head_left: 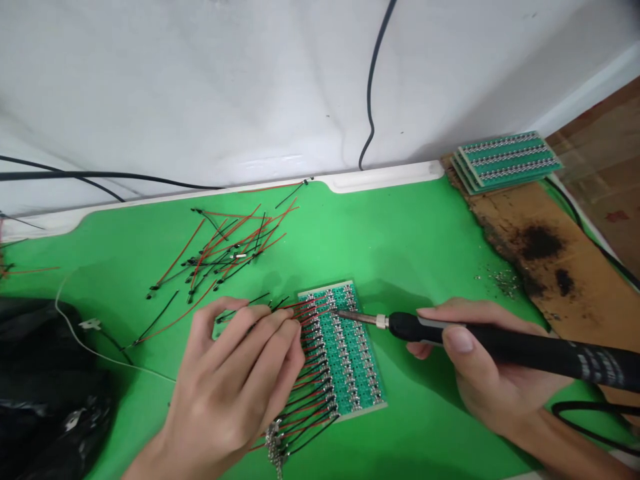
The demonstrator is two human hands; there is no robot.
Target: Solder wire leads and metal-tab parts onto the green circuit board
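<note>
Green rectangular circuit board (pixel 340 353) lies flat on a bright green work mat (pixel 410 233), in front of the person and between both hands, with rows of silver solder joints along it. Fingers of the left hand (pixel 230 380) sit close together, clamped on thin red and black wires (pixel 310 400) that fan from the board's left edge. Fingers of the right hand (pixel 480 360) curl around a slim black soldering iron (pixel 500 340), whose narrow metal tip (pixel 347 316) reaches the red wires at the board's upper left corner; whether it touches a joint is too small to tell. Silvery metal ends (pixel 275 447) cluster on the wires below the board. Beyond the left hand lies a loose heap of red and black wires (pixel 225 253), and a white cable (pixel 100 353) curves over the mat. A black plastic bag (pixel 45 393) sits at the lower left. Past the right hand, crumbs of solder (pixel 507 283) lie beside a scorched brown board (pixel 545 260), which carries a stack of green circuit boards (pixel 505 160) near a white wall (pixel 200 87) with a black cable (pixel 370 87) hanging down it
</note>
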